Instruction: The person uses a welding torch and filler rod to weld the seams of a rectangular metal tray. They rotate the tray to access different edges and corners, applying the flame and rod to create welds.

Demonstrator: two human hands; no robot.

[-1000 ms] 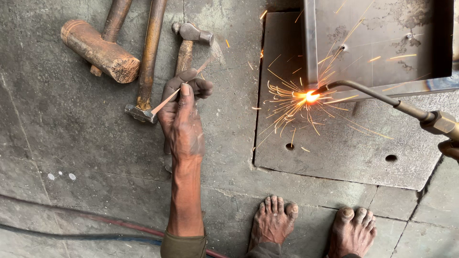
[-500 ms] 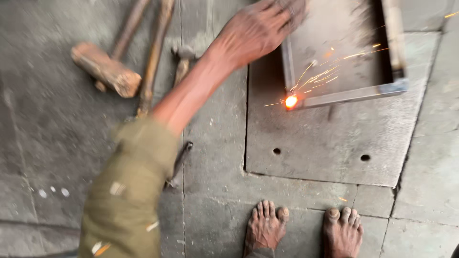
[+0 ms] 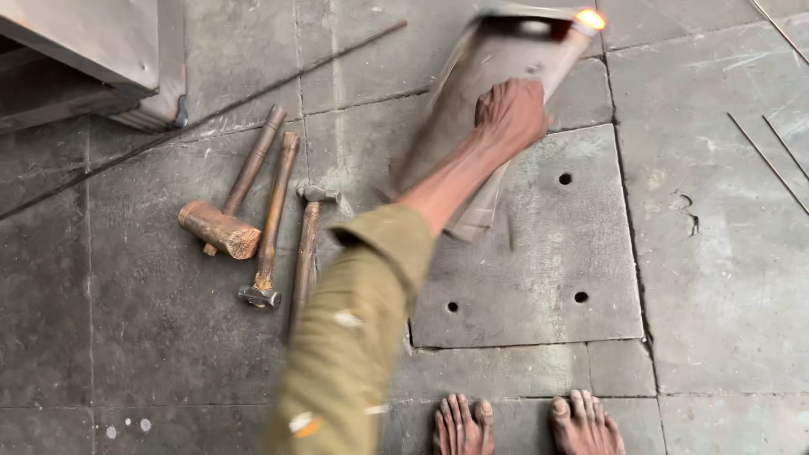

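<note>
While fingers curl around the metal sheet (image 3: 472,93), the left hand (image 3: 510,114) lifts it beside 3 hammers (image 3: 265,219)

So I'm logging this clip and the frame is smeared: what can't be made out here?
- Right hand: outside the head view.
- Left hand: motion-blurred; its grip on the metal sheet is unclear.
- Sheet's shape: blurred, its top cut by the edge.
- Glowing spot: too blurred to identify.
- Bare feet: cut off by the bottom edge.

A: Flat, dim daylight; shadows are soft, barely any glare.
B: The olive-green sleeve (image 3: 354,337) and tilted grey metal sheet (image 3: 472,109) smear with motion blur; an orange glow (image 3: 590,18) burns out at one o'clock.
</note>
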